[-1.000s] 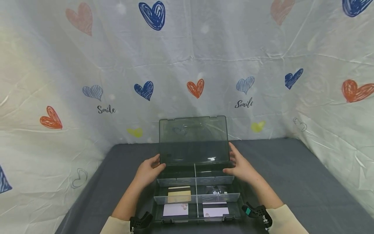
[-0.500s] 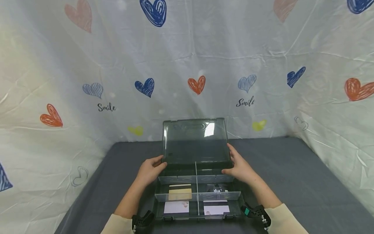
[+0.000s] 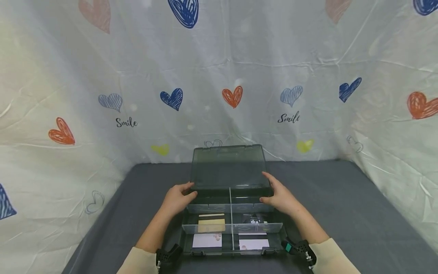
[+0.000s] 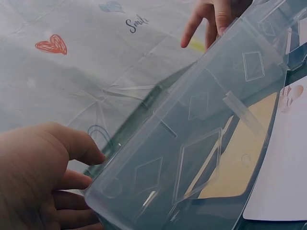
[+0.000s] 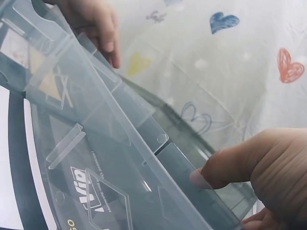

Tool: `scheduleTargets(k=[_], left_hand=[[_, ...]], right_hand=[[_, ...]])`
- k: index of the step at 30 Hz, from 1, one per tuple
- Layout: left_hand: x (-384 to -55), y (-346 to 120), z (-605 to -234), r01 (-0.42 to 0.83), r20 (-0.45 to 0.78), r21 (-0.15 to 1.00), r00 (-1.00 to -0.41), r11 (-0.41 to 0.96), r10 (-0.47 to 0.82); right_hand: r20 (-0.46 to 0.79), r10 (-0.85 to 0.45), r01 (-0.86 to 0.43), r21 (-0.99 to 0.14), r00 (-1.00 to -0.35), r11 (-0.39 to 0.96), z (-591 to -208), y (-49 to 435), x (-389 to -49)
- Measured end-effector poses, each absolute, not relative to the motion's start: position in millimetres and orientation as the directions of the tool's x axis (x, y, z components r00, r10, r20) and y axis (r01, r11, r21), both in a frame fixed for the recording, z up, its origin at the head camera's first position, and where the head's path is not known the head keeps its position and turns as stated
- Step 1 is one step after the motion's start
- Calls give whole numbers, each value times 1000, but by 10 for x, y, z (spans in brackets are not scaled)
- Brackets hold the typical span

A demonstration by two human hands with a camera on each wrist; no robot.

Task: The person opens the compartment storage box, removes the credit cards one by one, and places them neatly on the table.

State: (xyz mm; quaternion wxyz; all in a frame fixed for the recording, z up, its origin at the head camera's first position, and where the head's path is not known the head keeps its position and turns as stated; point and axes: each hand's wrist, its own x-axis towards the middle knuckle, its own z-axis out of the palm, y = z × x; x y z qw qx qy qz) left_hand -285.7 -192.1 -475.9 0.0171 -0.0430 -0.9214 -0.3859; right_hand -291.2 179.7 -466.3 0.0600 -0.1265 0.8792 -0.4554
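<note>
A dark translucent plastic compartment box (image 3: 233,252) stands on the table with its lid (image 3: 228,167) raised and leaning back. My left hand (image 3: 178,198) grips its back left corner, where the lid joins, with thumb and fingers bent round the edge. At the opposite back corner my right hand (image 3: 281,195) holds on in the same way; the right wrist view shows its thumb (image 5: 211,175) over the edge. Inside lie a gold card (image 3: 211,223), a black VIP card (image 3: 254,219), a white card (image 3: 207,240) and a white card with a black stripe (image 3: 253,243).
Clear dividers (image 3: 210,228) part the box into several compartments. A dark grey cloth (image 3: 342,213) covers the table. Behind and at the sides hangs a white curtain (image 3: 205,61) with printed hearts. Two latches (image 3: 268,251) sit along the box's front edge.
The lid has tilted farther back, away from me. My right index fingertip has moved slightly inward and now overlaps the lid's edge. The cards lie as before; the view has shifted a little.
</note>
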Motion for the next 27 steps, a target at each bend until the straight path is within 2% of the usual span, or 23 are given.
scheduleTargets(k=[10, 21, 24, 27], left_hand=[[-2874, -1934, -4814, 126, 74, 675, -992, 727, 103], [-2800, -1951, -4772, 179, 82, 490, -984, 853, 159], [-2804, -1916, -4742, 203, 70, 450, -979, 870, 192], [-2804, -1879, -4734, 206, 52, 443, -977, 872, 204]], right_hand=[[-17, -307, -159, -827, -951, 539, -4686, 1857, -2918], [28, -372, -240, -807, -928, 539, -4739, 1833, -2968], [39, -358, -257, -768, -933, 586, -4718, 1853, -2955], [72, -335, -292, -680, -939, 672, -4659, 1869, -2911]])
